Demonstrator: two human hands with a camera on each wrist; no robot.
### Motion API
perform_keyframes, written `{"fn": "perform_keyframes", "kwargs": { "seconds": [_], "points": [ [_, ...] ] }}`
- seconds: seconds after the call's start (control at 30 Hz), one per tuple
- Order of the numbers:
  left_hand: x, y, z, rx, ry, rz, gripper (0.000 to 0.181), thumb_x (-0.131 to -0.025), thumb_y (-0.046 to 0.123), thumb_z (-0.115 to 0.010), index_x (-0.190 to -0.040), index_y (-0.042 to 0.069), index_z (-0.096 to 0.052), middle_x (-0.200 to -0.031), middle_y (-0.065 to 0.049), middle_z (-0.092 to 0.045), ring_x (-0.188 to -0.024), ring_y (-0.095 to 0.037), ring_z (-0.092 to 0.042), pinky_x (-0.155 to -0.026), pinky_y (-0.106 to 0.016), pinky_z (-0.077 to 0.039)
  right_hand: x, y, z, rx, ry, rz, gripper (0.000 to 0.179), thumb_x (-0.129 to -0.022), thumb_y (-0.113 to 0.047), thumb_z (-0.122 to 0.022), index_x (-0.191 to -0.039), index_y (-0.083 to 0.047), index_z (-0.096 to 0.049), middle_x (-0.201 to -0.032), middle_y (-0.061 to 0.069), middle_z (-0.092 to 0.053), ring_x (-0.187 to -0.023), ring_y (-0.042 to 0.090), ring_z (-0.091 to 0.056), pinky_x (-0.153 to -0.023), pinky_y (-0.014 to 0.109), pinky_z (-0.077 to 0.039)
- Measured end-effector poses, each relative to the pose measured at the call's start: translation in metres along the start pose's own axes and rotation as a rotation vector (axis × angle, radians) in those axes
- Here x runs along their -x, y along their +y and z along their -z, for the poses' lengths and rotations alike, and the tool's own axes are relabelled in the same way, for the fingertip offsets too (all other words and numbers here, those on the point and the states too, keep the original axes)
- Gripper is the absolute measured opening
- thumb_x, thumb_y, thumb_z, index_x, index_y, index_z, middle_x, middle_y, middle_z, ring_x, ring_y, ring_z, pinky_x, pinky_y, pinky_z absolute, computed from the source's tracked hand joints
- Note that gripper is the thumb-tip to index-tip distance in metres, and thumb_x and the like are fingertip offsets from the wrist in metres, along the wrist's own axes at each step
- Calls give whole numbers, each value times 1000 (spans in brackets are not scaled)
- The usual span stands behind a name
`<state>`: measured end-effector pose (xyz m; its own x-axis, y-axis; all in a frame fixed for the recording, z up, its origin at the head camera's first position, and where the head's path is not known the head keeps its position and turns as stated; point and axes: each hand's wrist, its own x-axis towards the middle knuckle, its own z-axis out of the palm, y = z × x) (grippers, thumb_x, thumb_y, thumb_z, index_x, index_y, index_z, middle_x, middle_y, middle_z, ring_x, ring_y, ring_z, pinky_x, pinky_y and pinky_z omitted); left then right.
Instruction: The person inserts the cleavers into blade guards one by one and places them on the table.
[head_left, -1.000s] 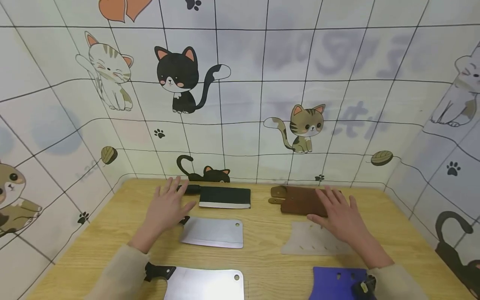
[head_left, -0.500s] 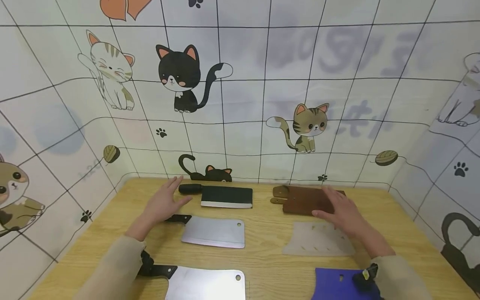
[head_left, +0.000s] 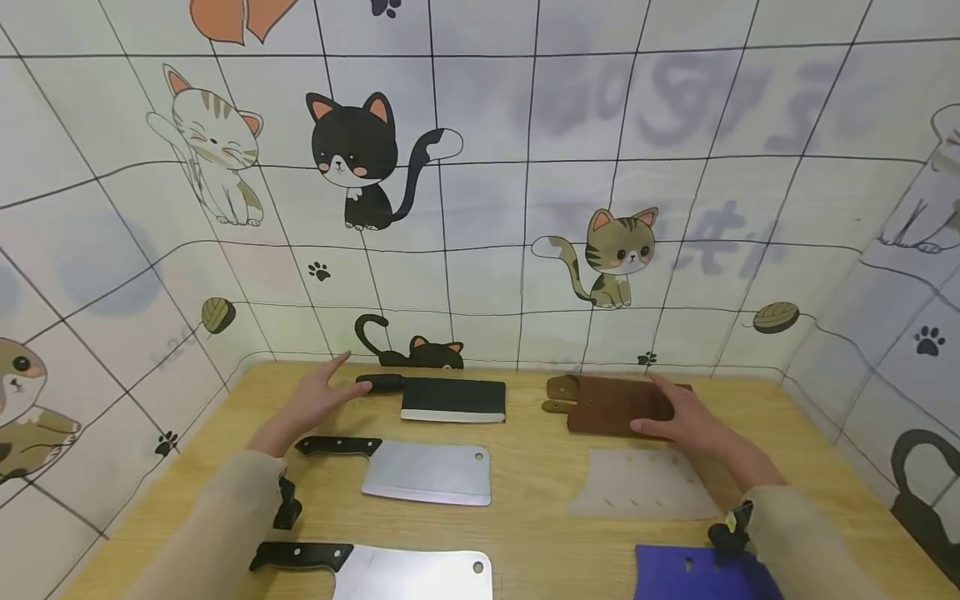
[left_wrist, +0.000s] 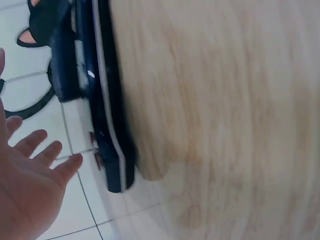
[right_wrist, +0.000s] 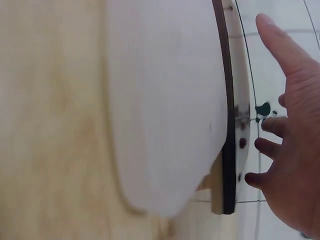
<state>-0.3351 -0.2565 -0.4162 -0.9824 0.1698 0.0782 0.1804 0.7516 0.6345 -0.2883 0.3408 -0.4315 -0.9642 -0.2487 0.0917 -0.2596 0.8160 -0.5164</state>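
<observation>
My left hand (head_left: 311,406) is open beside the black handle of a dark-bladed cleaver (head_left: 453,400) at the back left, its thumb tip right at the handle's end in the head view. My right hand (head_left: 692,427) hovers over the right end of a brown leather blade sheath (head_left: 609,404), fingers loosely bent. Nothing is in either palm. A silver cleaver (head_left: 427,473) lies in the middle row, a larger silver cleaver (head_left: 416,575) in front. On the right lie a translucent whitish blade cover (head_left: 637,485) and a blue blade cover (head_left: 693,575). The left wrist view shows spread fingers (left_wrist: 62,170).
The wooden table (head_left: 536,525) backs onto a white wall sheet (head_left: 487,200) with cat drawings, which also closes in both sides. Cleavers stand in a column on the left, covers in a column on the right. A small black wrist device (head_left: 287,504) sits by the left sleeve.
My left hand has shifted left and turned edge-on, uncovering the handles of the back and middle cleavers. My right hand has turned edge-on over the brown sheath. Cleavers and covers stay in place.
</observation>
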Motion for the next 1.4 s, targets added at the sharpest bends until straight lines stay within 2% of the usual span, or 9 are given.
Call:
{"fn": "perform_keyframes", "kwargs": {
  "seconds": [0.2, 0.37, 0.77, 0.97, 1.03, 1.13, 1.23, 1.3, 1.4],
  "points": [
    [-12, -8, -9, 40, -35, 4, 104, -90, 55, -74, -163, 2, -21, -161, -34, -23, -144, -55, -24, -112, -67, -25, -8, 11, 0, -14, -18, -34, 110, -85, -46, -82, -157, 12, -22, -154, 40, -29, -138, 60, -28, -105, 72, -31],
    [-21, -9, -15, 45, -51, -22, 102, -89, 43, -80, -161, -1, -23, -161, -32, -25, -144, -56, -24, -112, -67, -25, -15, 11, 0, 21, -15, -30, 114, -79, -48, -86, -156, 12, -25, -154, 40, -31, -138, 60, -29, -106, 72, -30],
    [-33, -14, -24, 60, -64, -133, 91, -86, 21, -84, -156, -7, -32, -152, -35, -41, -138, -57, -35, -111, -65, -31, -15, 5, 0, 203, -64, -87, 120, -66, -59, -91, -153, 5, -38, -154, 34, -35, -133, 61, -31, -92, 83, -28],
    [-32, -18, -24, 68, -63, -140, 88, -85, 14, -84, -155, -7, -34, -147, -34, -47, -137, -55, -39, -111, -64, -31, -25, -1, 1, 307, -92, -99, 126, -61, -70, -88, -154, 0, -39, -151, 33, -37, -132, 58, -32, -93, 82, -29],
    [-32, -17, -24, 70, -61, -133, 86, -85, 12, -84, -154, -7, -36, -146, -34, -48, -136, -54, -40, -111, -63, -31, -29, -1, 3, 328, -95, -76, 127, -60, -71, -88, -154, 0, -40, -149, 34, -38, -132, 58, -33, -93, 81, -29],
    [-32, -16, -25, 72, -57, -125, 84, -84, 10, -84, -152, -8, -38, -144, -34, -50, -135, -53, -42, -111, -62, -31, -33, 2, 4, 265, -107, -2, 123, -63, -64, -90, -153, 3, -40, -149, 34, -40, -134, 57, -35, -99, 77, -31],
    [-32, -12, -28, 73, -55, -107, 81, -85, 9, -83, -152, -8, -40, -144, -32, -51, -136, -52, -42, -112, -62, -31, -34, 10, 2, 146, -129, 63, 119, -67, -56, -92, -152, 7, -38, -149, 35, -42, -134, 54, -38, -103, 70, -34],
    [-33, -11, -29, 67, -56, -99, 79, -85, 8, -82, -151, -8, -42, -143, -31, -52, -135, -52, -43, -112, -61, -31, -35, 17, -1, 81, -139, 75, 118, -67, -54, -92, -152, 8, -38, -149, 33, -42, -135, 52, -39, -106, 66, -34],
    [-34, -9, -30, 62, -59, -95, 76, -84, 5, -81, -149, -8, -45, -141, -31, -54, -133, -51, -45, -111, -62, -32, -34, 17, -2, 87, -139, 69, 118, -65, -56, -92, -151, 6, -41, -148, 31, -45, -135, 50, -41, -107, 64, -35]
  ]
}}
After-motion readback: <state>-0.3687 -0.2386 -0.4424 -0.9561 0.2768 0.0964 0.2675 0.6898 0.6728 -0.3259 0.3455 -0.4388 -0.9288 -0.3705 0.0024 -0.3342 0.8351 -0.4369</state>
